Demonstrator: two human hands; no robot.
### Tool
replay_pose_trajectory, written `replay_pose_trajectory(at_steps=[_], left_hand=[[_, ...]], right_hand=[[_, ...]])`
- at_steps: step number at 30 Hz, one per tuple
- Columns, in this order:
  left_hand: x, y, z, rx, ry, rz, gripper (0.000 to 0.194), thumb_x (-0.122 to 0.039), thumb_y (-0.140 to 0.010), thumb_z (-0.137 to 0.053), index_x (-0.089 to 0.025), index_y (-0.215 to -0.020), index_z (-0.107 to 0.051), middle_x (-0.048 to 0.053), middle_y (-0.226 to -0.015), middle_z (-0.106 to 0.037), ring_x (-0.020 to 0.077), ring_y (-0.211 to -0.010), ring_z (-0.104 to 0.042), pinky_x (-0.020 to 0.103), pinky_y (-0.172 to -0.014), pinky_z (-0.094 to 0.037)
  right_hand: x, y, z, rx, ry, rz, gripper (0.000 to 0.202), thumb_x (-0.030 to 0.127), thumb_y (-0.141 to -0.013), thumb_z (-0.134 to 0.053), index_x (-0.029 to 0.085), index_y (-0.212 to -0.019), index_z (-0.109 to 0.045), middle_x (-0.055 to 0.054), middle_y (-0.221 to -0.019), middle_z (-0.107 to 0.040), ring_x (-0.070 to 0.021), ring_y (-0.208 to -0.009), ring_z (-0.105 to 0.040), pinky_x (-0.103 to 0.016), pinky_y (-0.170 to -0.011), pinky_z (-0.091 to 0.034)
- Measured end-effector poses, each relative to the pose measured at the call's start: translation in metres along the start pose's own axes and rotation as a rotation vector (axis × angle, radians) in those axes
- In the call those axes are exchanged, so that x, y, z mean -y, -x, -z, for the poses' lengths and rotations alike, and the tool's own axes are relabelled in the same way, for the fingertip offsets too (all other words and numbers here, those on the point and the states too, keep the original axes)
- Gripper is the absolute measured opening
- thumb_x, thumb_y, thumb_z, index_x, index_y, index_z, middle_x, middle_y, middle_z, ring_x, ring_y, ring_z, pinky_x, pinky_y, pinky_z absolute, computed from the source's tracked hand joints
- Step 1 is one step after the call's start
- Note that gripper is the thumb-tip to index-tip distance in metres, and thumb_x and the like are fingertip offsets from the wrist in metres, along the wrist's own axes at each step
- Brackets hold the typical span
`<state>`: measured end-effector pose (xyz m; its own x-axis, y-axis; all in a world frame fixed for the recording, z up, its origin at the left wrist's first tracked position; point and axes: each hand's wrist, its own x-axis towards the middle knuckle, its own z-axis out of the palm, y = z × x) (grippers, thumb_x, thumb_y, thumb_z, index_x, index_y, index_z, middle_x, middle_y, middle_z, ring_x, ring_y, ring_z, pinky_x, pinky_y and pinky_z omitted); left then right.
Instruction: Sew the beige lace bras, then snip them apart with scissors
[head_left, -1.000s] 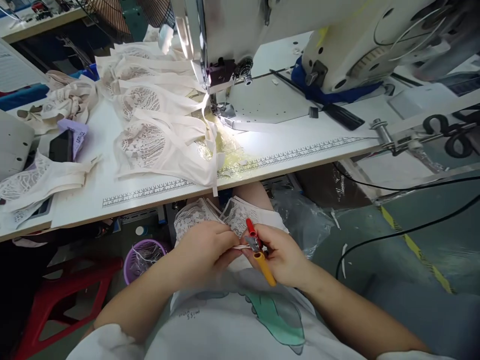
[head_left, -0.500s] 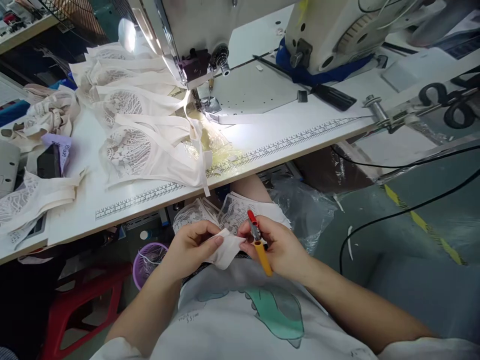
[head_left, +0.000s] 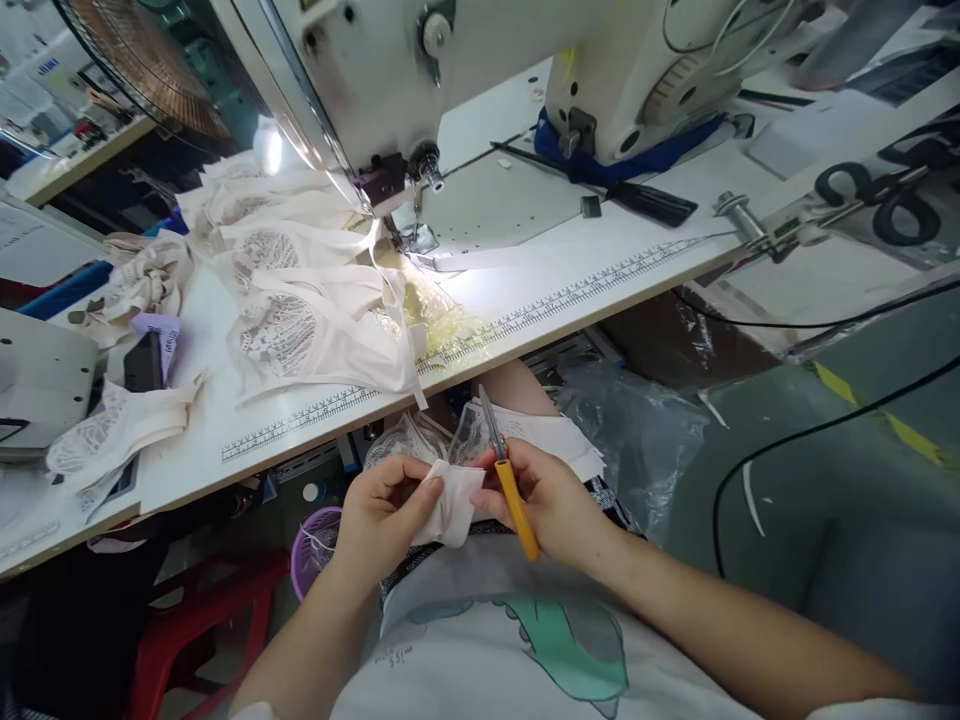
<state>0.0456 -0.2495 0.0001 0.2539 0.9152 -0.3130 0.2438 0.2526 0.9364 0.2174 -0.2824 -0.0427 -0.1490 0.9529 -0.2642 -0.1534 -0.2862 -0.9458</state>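
Observation:
My left hand [head_left: 390, 510] pinches a folded piece of white fabric [head_left: 454, 505] above my lap, thumb on top. In my right hand [head_left: 551, 500] are small scissors [head_left: 516, 508] with orange handles, their grey blades pointing up and away from me. The right fingertips are at the right edge of the white fabric. Below and beyond the hands, white lace garment pieces [head_left: 559, 437] lie on my lap. More white lace bras [head_left: 322, 330] are piled on the table beside the sewing machine needle.
A sewing machine [head_left: 330, 90] stands on the white table [head_left: 585, 290], whose front edge runs beyond my hands. A purple basket [head_left: 304, 560] and a red stool [head_left: 202, 620] are at lower left. Plastic wrap [head_left: 637, 430] lies at the right.
The scissors have turned in my right hand, so the blades now point up past the fingers. The white fabric has shifted slightly and shows a straighter right edge. The view has tilted.

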Motion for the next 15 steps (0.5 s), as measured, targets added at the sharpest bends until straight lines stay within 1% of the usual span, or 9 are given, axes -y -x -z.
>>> replay_pose_trajectory(at_steps=[2,4,6,8,10,11,13,15], left_hand=[[-0.008,0.002,0.002,-0.01,0.009,-0.028,0.018,-0.029,-0.072,-0.07,-0.013,-0.069,-0.062,-0.001,-0.057,-0.058,0.0063,-0.048,-0.047,0.014,-0.043,-0.037],[-0.02,0.006,0.004,0.009,0.084,-0.038,0.017,-0.028,-0.072,-0.07,-0.013,-0.07,-0.061,-0.001,-0.06,-0.059,0.0062,-0.05,-0.049,0.014,-0.045,-0.038],[-0.032,0.011,0.004,0.059,0.236,-0.011,0.022,-0.031,-0.07,-0.073,-0.013,-0.07,-0.059,-0.001,-0.062,-0.058,0.0056,-0.05,-0.048,0.013,-0.045,-0.038],[-0.038,0.016,0.003,0.124,0.412,0.058,0.031,-0.034,-0.063,-0.077,-0.013,-0.068,-0.055,-0.002,-0.059,-0.055,0.005,-0.047,-0.046,0.014,-0.043,-0.037],[-0.035,0.018,0.0,0.148,0.535,0.131,0.038,-0.035,-0.056,-0.082,-0.014,-0.066,-0.052,-0.003,-0.057,-0.053,0.0051,-0.046,-0.045,0.015,-0.044,-0.037],[-0.031,0.018,-0.002,0.141,0.56,0.155,0.04,-0.035,-0.055,-0.082,-0.014,-0.065,-0.051,-0.003,-0.057,-0.053,0.0056,-0.047,-0.046,0.015,-0.045,-0.038],[-0.018,0.016,-0.004,0.09,0.551,0.159,0.039,-0.034,-0.057,-0.082,-0.014,-0.066,-0.05,-0.002,-0.06,-0.053,0.0067,-0.051,-0.047,0.016,-0.048,-0.039],[-0.005,0.015,-0.005,0.041,0.5,0.129,0.036,-0.036,-0.061,-0.079,-0.013,-0.068,-0.051,-0.001,-0.063,-0.054,0.0071,-0.054,-0.048,0.017,-0.05,-0.04]], right_hand=[[0.012,-0.004,-0.002,-0.001,-0.017,0.007,0.029,0.038,-0.067,-0.07,0.02,-0.078,-0.05,0.004,-0.063,-0.052,-0.0116,-0.055,-0.049,-0.024,-0.051,-0.046],[0.032,-0.006,-0.001,0.023,-0.027,0.062,0.028,0.037,-0.067,-0.07,0.02,-0.077,-0.051,0.004,-0.061,-0.05,-0.0099,-0.051,-0.045,-0.022,-0.047,-0.043],[0.053,-0.004,0.003,0.073,-0.003,0.176,0.022,0.032,-0.07,-0.068,0.02,-0.08,-0.053,0.002,-0.066,-0.054,-0.0107,-0.054,-0.048,-0.022,-0.048,-0.044],[0.066,-0.002,0.009,0.141,0.079,0.31,0.018,0.026,-0.072,-0.066,0.021,-0.087,-0.057,0.0,-0.073,-0.058,-0.0126,-0.059,-0.053,-0.023,-0.051,-0.047],[0.066,-0.002,0.014,0.19,0.174,0.392,0.024,0.02,-0.073,-0.064,0.023,-0.096,-0.059,-0.002,-0.084,-0.061,-0.0149,-0.068,-0.057,-0.024,-0.056,-0.049],[0.062,-0.003,0.015,0.197,0.208,0.395,0.029,0.018,-0.074,-0.063,0.023,-0.102,-0.059,-0.004,-0.092,-0.062,-0.0162,-0.073,-0.058,-0.025,-0.06,-0.05],[0.049,-0.006,0.015,0.177,0.248,0.334,0.037,0.017,-0.075,-0.061,0.023,-0.111,-0.058,-0.007,-0.105,-0.061,-0.0186,-0.083,-0.06,-0.029,-0.069,-0.052],[0.037,-0.008,0.012,0.151,0.263,0.249,0.04,0.017,-0.074,-0.06,0.022,-0.114,-0.056,-0.008,-0.109,-0.061,-0.0198,-0.086,-0.06,-0.032,-0.074,-0.052]])
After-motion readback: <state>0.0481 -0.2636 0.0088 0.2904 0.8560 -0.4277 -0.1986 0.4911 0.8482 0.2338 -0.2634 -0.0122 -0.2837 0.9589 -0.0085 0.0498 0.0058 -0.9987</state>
